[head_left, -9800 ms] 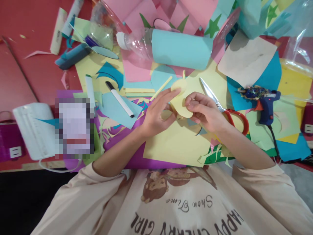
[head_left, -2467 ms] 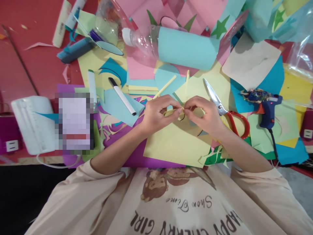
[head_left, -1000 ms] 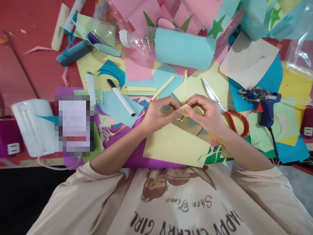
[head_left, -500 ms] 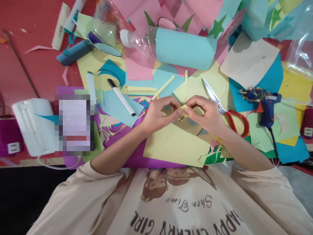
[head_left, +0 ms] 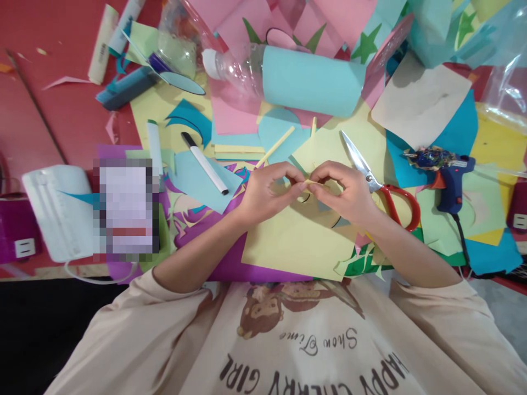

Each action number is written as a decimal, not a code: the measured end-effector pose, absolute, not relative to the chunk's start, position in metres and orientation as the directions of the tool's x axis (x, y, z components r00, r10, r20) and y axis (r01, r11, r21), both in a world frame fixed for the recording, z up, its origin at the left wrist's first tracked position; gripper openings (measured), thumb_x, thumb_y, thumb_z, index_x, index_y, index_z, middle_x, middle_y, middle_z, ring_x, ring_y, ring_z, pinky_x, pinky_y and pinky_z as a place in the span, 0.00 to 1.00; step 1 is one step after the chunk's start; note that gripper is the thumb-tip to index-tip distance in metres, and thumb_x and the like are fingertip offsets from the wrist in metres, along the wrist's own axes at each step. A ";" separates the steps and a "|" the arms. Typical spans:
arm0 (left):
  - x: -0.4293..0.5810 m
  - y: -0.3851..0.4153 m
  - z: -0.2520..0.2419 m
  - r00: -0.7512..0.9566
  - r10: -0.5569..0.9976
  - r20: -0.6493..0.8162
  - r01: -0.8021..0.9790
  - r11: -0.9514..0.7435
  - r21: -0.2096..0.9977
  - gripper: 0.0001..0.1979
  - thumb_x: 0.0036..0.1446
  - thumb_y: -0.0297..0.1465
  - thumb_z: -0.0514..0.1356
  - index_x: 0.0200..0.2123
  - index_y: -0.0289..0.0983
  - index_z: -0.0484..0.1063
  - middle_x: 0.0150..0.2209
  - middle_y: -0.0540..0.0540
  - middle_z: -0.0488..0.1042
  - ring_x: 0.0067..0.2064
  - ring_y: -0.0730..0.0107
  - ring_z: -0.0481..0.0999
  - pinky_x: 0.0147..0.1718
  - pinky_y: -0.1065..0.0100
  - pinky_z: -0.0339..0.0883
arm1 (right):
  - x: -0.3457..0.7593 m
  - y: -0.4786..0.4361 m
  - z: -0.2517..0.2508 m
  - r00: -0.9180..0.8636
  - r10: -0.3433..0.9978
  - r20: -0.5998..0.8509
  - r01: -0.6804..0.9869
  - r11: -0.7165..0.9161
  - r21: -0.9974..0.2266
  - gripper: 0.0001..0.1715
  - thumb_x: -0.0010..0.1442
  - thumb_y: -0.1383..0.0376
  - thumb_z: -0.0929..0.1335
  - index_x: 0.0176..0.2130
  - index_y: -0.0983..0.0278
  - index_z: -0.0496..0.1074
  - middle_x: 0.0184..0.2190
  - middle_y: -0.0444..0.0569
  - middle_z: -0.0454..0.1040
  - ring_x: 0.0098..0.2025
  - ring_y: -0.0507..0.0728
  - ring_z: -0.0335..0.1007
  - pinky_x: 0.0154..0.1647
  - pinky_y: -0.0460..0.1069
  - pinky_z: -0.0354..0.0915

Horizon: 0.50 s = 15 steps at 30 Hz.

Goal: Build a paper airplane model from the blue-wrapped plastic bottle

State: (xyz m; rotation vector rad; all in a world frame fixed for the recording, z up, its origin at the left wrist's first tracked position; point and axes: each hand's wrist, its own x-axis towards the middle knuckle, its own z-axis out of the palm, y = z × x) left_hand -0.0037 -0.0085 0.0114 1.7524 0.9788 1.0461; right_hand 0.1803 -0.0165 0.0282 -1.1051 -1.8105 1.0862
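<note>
My left hand [head_left: 272,191] and my right hand [head_left: 346,189] meet above a yellow paper sheet [head_left: 296,247]. Thumbs and fingertips of both pinch a small piece of yellow paper [head_left: 308,181], mostly covered by the fingers. Beyond my left hand lies a narrow yellow paper strip [head_left: 280,144]. Another short yellow strip [head_left: 314,127] is just past the fingertips. Scissors [head_left: 373,182] with red handles rest beside my right hand, blades pointing away. A black-and-white marker [head_left: 205,163] lies left of my left hand.
A plastic bottle [head_left: 304,79] wrapped in light blue paper lies across the back. On the right is a blue glue gun [head_left: 450,186] with its cord. A white device [head_left: 60,214] and a blurred phone [head_left: 127,208] sit at left. Coloured paper scraps [head_left: 189,211] cover the table.
Both hands keep their pinch in nearly the same place. Less of the small yellow paper shows between the fingertips now, its visible part narrower.
</note>
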 end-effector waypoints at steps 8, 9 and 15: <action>-0.004 -0.010 0.010 0.316 0.906 0.282 0.218 -0.358 0.908 0.11 0.59 0.35 0.60 0.27 0.37 0.70 0.26 0.49 0.75 0.29 0.75 0.74 0.31 0.71 0.68 | 0.182 -0.016 0.027 -0.365 0.910 0.196 0.303 0.315 -0.899 0.08 0.61 0.66 0.68 0.29 0.62 0.68 0.26 0.42 0.72 0.30 0.50 0.67 0.31 0.47 0.63; -0.004 -0.010 0.010 0.322 0.907 0.271 0.219 -0.349 0.911 0.10 0.59 0.35 0.60 0.27 0.37 0.70 0.26 0.49 0.75 0.29 0.74 0.74 0.31 0.71 0.68 | 0.182 -0.016 0.026 -0.370 0.906 0.203 0.308 0.326 -0.894 0.08 0.61 0.67 0.68 0.29 0.62 0.68 0.26 0.42 0.72 0.29 0.50 0.67 0.31 0.47 0.63; -0.004 -0.008 0.011 0.355 0.894 0.272 0.182 -0.352 0.918 0.08 0.58 0.32 0.60 0.28 0.36 0.71 0.27 0.49 0.75 0.30 0.74 0.75 0.32 0.72 0.69 | 0.181 -0.016 0.024 -0.400 0.883 0.245 0.309 0.381 -0.871 0.08 0.61 0.69 0.68 0.29 0.62 0.67 0.26 0.42 0.71 0.29 0.50 0.67 0.31 0.46 0.63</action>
